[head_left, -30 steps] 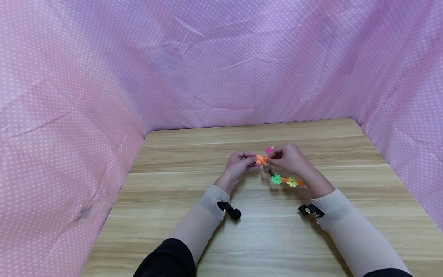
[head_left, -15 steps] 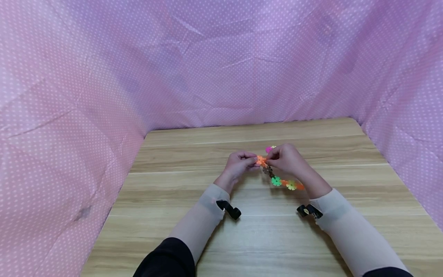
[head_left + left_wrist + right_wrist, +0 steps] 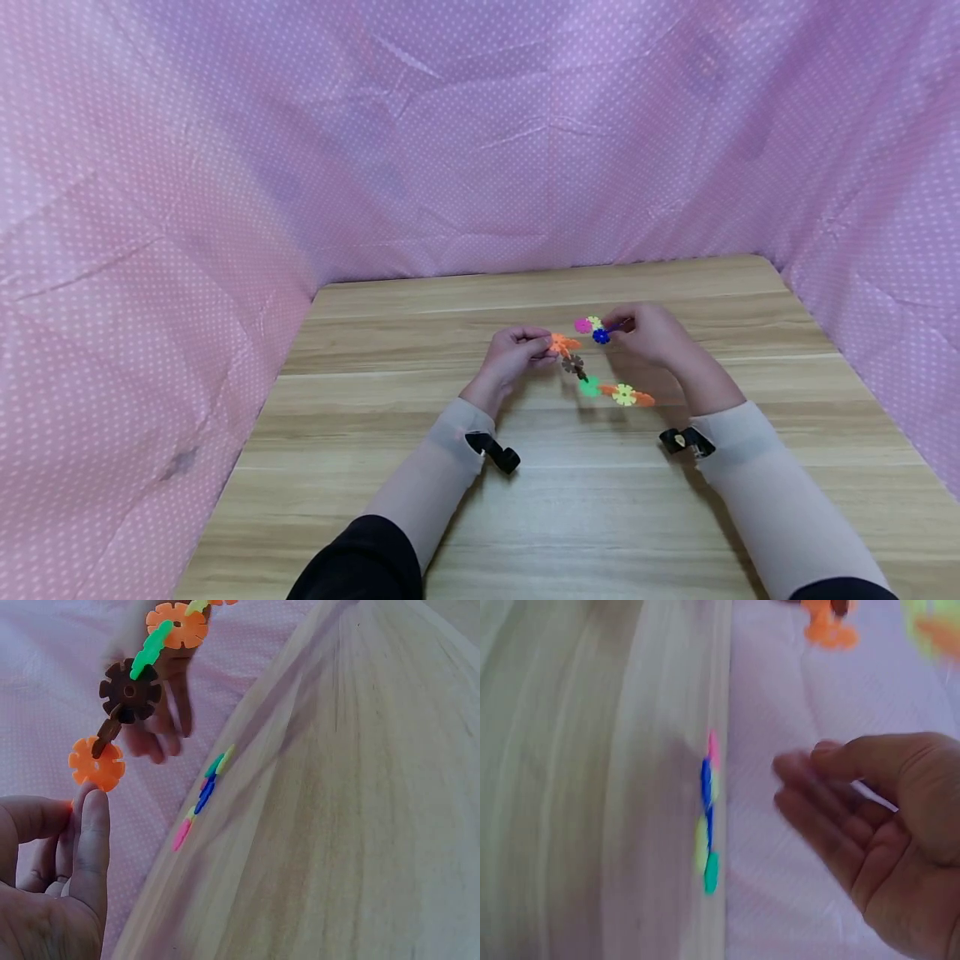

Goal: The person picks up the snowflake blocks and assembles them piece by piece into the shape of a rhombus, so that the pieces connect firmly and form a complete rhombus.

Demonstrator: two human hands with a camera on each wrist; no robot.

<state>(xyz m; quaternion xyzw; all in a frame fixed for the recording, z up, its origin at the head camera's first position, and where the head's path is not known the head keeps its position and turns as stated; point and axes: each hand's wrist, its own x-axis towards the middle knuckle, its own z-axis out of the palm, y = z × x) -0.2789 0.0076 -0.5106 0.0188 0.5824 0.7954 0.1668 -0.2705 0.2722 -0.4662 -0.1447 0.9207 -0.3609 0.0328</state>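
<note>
Left hand pinches chain at orange end. Right hand beyond chain, grip slack, narrow. Other discs beyond chain.

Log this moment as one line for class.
Left hand: pinches orange end of notched-disc chain | Right hand: holds nothing, near blue disc | Wooden table: blue disc, pink disc, yellow disc, green disc

Discs lie on the table — behind the chain.

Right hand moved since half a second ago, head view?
Yes: judged against the table, the right hand has shifted rightward and slightly toward the far edge, away from the orange pieces.
</note>
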